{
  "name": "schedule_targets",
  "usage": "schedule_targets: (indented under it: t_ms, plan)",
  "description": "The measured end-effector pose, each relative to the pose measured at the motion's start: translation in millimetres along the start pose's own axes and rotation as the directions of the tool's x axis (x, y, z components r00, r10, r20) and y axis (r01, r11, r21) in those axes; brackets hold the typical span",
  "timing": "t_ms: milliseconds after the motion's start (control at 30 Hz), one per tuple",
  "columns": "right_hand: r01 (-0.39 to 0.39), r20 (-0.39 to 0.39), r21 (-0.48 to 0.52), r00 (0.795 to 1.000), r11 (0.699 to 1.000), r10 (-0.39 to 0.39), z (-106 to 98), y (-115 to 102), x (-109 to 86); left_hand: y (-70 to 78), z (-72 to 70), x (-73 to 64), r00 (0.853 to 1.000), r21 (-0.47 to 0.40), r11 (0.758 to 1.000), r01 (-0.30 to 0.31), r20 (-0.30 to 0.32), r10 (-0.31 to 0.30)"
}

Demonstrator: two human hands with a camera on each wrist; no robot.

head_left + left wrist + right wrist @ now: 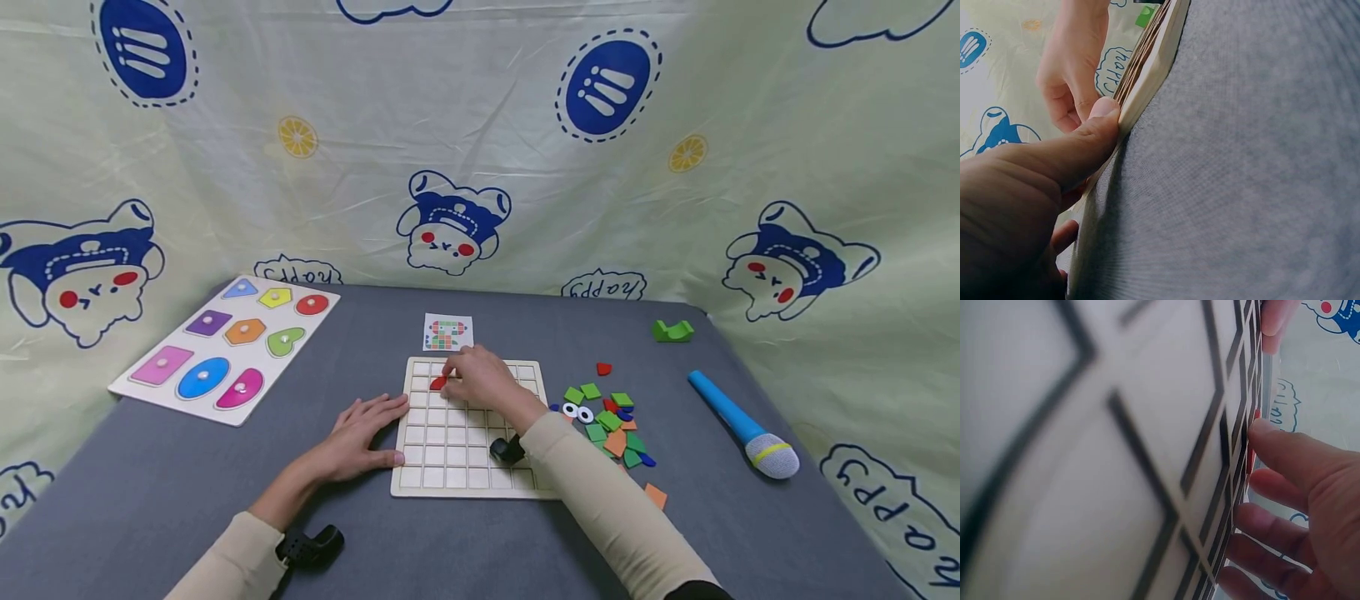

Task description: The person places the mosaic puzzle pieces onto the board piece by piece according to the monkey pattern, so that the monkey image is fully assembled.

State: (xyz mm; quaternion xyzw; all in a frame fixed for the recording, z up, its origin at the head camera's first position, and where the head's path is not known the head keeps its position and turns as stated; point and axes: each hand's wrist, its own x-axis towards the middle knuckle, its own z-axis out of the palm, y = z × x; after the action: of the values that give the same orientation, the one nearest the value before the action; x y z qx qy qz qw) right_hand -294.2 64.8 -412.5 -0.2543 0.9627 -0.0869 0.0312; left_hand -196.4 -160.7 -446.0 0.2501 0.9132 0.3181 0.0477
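Observation:
A pale grid board (435, 482) with square cells lies on the table. My right hand (486, 383) reaches over its upper part, thumb and fingertips at a small red tile (437, 384) near the upper left cells. In the right wrist view the thumb and index finger pinch this red tile (1251, 450) low against the grid. My left hand (358, 440) rests at the board's left edge with its fingers extended. Its thumb (1105, 109) touches the board's rim in the left wrist view.
Loose green, orange, red and blue tiles (617, 442) lie right of the board, with two eye-patterned pieces (577, 412). A small picture card (448, 332) sits behind the board. Farther out are a shape puzzle (176, 401), a blue toy microphone (727, 408) and a green curved block (672, 332).

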Motion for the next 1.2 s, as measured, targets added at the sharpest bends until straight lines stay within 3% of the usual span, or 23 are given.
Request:
schedule_targets:
  t_ms: [200,500,933,1200]
  plan:
    - [0.013,-0.009,0.014,1.000,1.000,-0.013,-4.1,3.6,-8.3,1.4,-1.2,-0.5,1.000,-0.009,1.000,0.000,0.003,0.000]
    - [-0.017,-0.062,0.078,0.998,0.997,0.022,-23.3,25.5,-39.3,1.0,0.0,-1.4,1.000,-0.012,1.000,-0.011,0.003,0.011]
    - [-0.069,-0.159,0.095,0.984,0.993,0.084,-39.9,105.9,-90.8,-0.2,-1.8,-1.2,1.000,-0.009,1.000,-0.015,0.013,0.015]
    - [-0.128,-0.107,0.109,0.985,0.986,0.139,-39.0,149.8,-109.1,0.0,-2.0,-0.5,0.999,-0.015,1.000,-0.013,0.033,0.014]
